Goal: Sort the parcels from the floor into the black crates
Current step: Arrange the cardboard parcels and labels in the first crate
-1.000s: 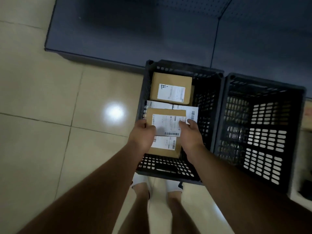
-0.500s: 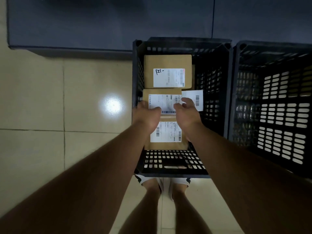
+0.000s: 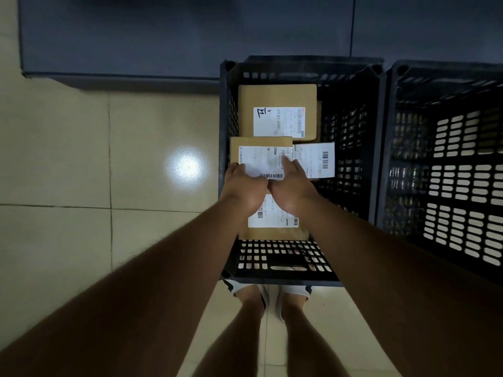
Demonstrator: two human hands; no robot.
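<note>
- A small cardboard parcel (image 3: 260,159) was held between both hands, the left hand (image 3: 243,187) at its near-left edge and the right hand (image 3: 292,190) at its near-right edge, fingers laid over the white label.
- Whether the fingers were curled under the parcel or only pressed against it could not be told; the thumbs were hidden.
- The parcel was found just ahead of the knuckles, its long axis running left to right, and both hands were about equally near it.
- It was held inside the left crate (image 3: 280,278), against the left wall, above or on the parcels already lying there; contact could not be judged.
- A larger box (image 3: 277,111) was seen at the far end of the crate, its near edge just beyond the held parcel; a flat labelled parcel (image 3: 317,160) lay just to the right, and another labelled parcel (image 3: 272,217) lay beneath the wrists.
- Open room was left along the right side of this crate, where dark floor showed.
- The right crate (image 3: 446,186) stood touching the first and appeared to hold nothing.
- The release was judged to be the step in hand; little room was left forward or leftward, so a straight lowering was judged safest.
</note>
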